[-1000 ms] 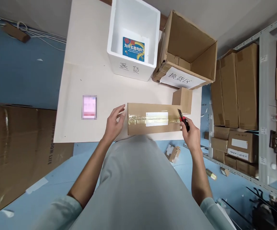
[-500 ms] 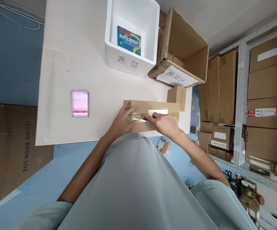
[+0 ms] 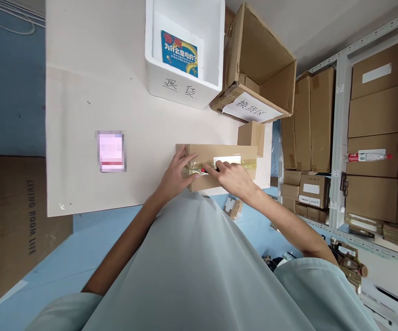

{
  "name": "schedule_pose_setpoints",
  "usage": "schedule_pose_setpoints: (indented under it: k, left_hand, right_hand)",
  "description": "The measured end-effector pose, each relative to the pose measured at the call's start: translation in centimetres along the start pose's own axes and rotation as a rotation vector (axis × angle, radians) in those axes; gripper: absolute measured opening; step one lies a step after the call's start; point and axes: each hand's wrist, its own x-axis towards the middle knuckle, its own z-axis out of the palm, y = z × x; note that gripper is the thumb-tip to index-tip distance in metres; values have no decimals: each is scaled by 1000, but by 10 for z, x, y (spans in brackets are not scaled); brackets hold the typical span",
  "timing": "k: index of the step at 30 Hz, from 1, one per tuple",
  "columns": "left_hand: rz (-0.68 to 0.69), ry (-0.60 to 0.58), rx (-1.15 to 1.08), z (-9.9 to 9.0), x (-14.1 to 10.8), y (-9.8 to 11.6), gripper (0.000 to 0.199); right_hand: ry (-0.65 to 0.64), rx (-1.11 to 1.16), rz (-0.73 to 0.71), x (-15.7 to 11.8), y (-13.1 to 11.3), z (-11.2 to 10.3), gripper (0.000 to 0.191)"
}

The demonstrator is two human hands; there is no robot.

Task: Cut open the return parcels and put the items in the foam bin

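A long brown cardboard box (image 3: 202, 184) lies near the table's front edge, with shiny clear tape and a white label (image 3: 227, 159) on its upper side. My left hand (image 3: 178, 172) rests on the box's left end, its fingers spread around the corner and holding nothing. My right hand (image 3: 231, 177) is closed over the middle of the box, gripping a small tool with a red part (image 3: 203, 170) that touches the taped seam. Most of the tool is hidden under my fingers.
Behind the box stand a white foam bin (image 3: 181, 92) holding a blue booklet (image 3: 180, 54), an open carton (image 3: 271, 59) and a small box (image 3: 250, 135). A pixelated pink item (image 3: 111, 151) lies on the table (image 3: 82, 115) at left. Shelves with cartons (image 3: 374, 110) stand at right.
My right hand and the red-tipped tool have shifted slightly left along the tape. My left hand stays on the box's left end. The whole view has shifted a little.
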Motion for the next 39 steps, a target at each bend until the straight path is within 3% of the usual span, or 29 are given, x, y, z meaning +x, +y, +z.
schedule_pose_setpoints:
  k: [6,10,14,18,20,22,26,28,31,33,39]
  left_hand:
    - [-4,4,-10,-1,-2,1,74]
    - [-33,13,4,-1,-3,6,75]
    - [-52,88,-14,0,-4,11,78]
    - [-110,211,-64,6,-3,17,88]
    - [-134,271,-84,11,-3,21,88]
    - [-139,334,-53,14,-2,26,80]
    - [-182,497,151,7,-1,34,62]
    - [-211,592,243,-3,0,37,58]
    - [-255,716,311,-20,-1,38,52]
    - [-297,752,321,-27,-2,39,51]
    - [-390,828,357,-23,-5,44,48]
  right_hand:
    - [14,12,21,-8,14,19,58]
    - [70,63,100,-27,37,45,56]
    - [225,244,276,-55,80,103,43]
    - [518,574,694,-64,106,181,48]
    - [591,793,832,-54,101,211,51]
    - [657,954,917,-37,86,228,53]
    - [832,1108,1059,2,51,223,55]
    - [874,1188,1034,16,44,215,55]
    - [841,1359,833,31,48,215,55]
    - [741,1441,748,37,55,226,54]
    - [296,1271,890,59,53,273,52]
